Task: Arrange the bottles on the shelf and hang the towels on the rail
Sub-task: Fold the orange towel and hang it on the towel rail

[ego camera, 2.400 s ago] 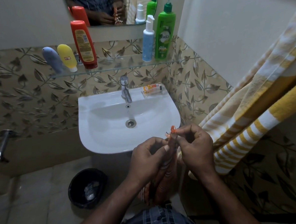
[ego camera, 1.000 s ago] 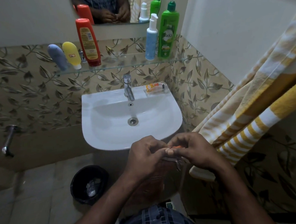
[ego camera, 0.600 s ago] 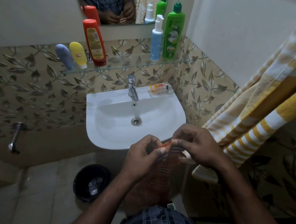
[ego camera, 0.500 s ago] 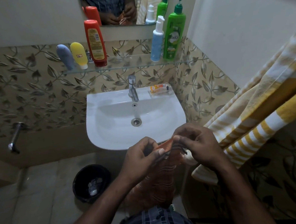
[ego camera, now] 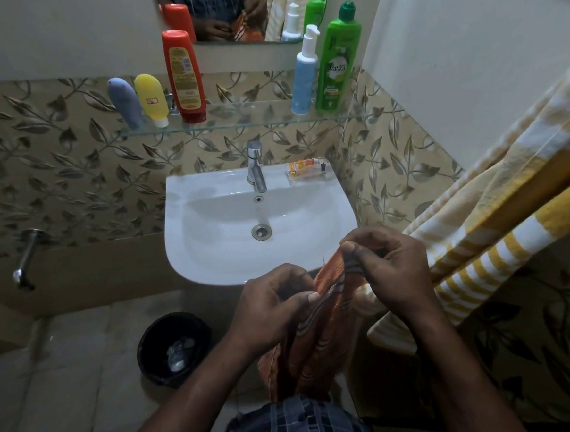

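Your forearms are bare from the bottom edge of the view up to your left hand [ego camera: 276,306] and right hand [ego camera: 390,269], and your nails are trimmed short. At your waist you wear a checked garment [ego camera: 299,425], dark blue-grey squares crossed by lighter lines. The mirror [ego camera: 231,12] reflects the same dark check on your torso.

Left hand [ego camera: 275,303] and right hand [ego camera: 390,269] (close together) each pinch the orange towel [ego camera: 318,344].

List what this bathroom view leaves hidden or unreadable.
Head view only:
- The rail: covered by the yellow striped towel, which the right edge cuts off.
- Full shape of the orange towel: partly behind the left hand and right hand.
- Contents of the bin: too dark.
- Print on the packet on the sink: too small.
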